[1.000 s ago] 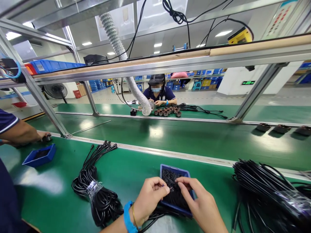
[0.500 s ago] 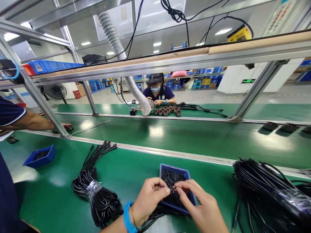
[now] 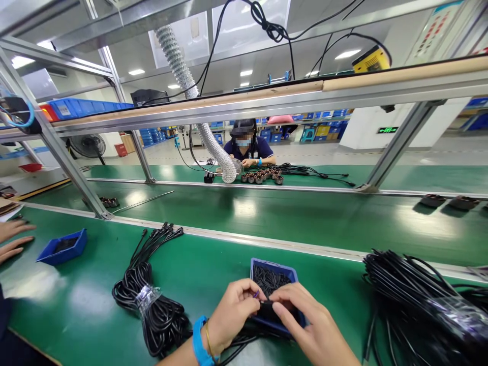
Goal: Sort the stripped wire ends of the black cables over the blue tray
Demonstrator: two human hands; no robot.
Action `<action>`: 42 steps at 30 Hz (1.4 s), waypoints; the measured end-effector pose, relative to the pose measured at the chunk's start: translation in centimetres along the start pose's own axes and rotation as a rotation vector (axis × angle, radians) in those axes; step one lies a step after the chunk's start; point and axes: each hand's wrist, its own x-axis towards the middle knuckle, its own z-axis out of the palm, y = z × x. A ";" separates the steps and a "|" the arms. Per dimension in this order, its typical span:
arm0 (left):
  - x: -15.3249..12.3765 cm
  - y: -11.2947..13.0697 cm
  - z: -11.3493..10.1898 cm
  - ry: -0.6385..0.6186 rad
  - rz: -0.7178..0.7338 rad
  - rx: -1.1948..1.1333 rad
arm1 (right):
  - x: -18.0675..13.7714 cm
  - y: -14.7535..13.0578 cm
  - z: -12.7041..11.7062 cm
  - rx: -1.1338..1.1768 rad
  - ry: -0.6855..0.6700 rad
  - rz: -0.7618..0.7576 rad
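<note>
I see my left hand (image 3: 232, 315) and right hand (image 3: 305, 325) meeting over the near edge of the blue tray (image 3: 284, 272) at 6 o'clock, fingertips pressed together, pinching a small black piece (image 3: 267, 305) between them (too small to identify). A cable bundle (image 3: 152, 305) lies at 8 o'clock, loose cables (image 3: 419, 300) at 4 o'clock. A co-worker's hands (image 3: 13, 239) rest at 9 o'clock.

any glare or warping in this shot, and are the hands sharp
Head view: ceiling lights leave pale glare patches on the green bench and the conveyor belt; the wide lens bows the frame rail; the left hand and right hand over the blue tray look fairly sharp, the cable pile softer at the edge.
</note>
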 end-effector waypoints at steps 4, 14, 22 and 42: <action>0.0 0.1 0.0 -0.040 0.035 -0.033 | -0.5 0.8 1.1 0.085 -0.037 0.219; 0.2 0.1 -0.5 -0.008 -0.005 -0.082 | -0.5 -0.1 -0.8 0.255 -0.367 0.269; 0.8 0.0 -0.7 0.099 -0.032 -0.231 | 0.8 2.9 0.9 -0.441 -0.156 0.111; 0.4 -0.7 0.0 0.115 0.014 -0.005 | 0.8 4.3 2.7 -0.642 0.049 -0.017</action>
